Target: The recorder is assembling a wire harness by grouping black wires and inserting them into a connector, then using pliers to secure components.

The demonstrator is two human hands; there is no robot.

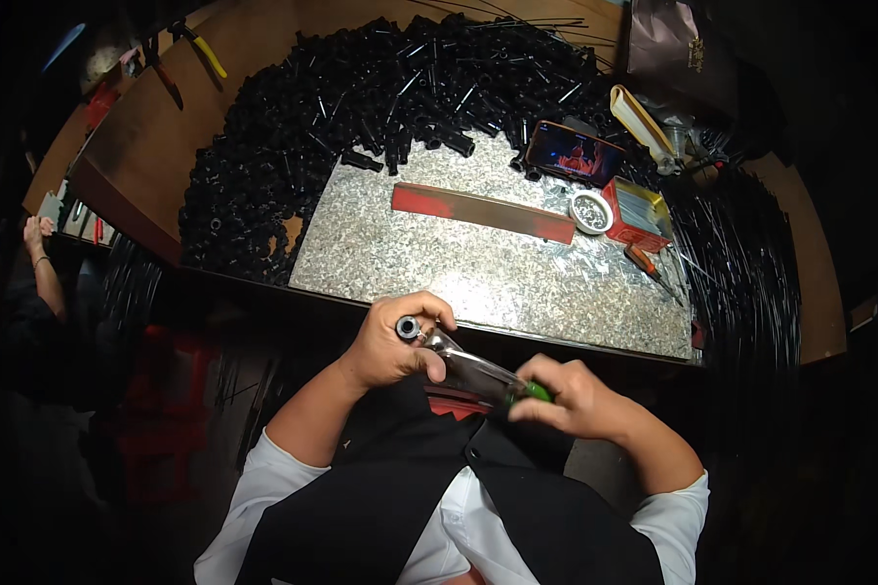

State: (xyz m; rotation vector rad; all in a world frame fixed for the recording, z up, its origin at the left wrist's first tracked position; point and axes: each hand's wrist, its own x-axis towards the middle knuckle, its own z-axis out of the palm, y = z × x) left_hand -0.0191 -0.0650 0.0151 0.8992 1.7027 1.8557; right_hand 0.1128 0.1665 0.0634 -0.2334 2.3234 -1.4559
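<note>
In front of my body, my left hand is closed around a short black tubular piece, whose round open end faces up. My right hand grips the green handle of a metal tool. The tool's long shiny body slants up to the left, and its tip is at the black piece beside my left thumb. My fingers partly hide the tool, so its exact kind is unclear. Both hands are just off the near edge of the speckled stone-look board.
A large heap of black tubular pieces curves behind the board. On the board lie a red-and-brown bar, white bowl, phone, red box and orange-handled tool. Thin black rods stand right. Another person's hand is far left.
</note>
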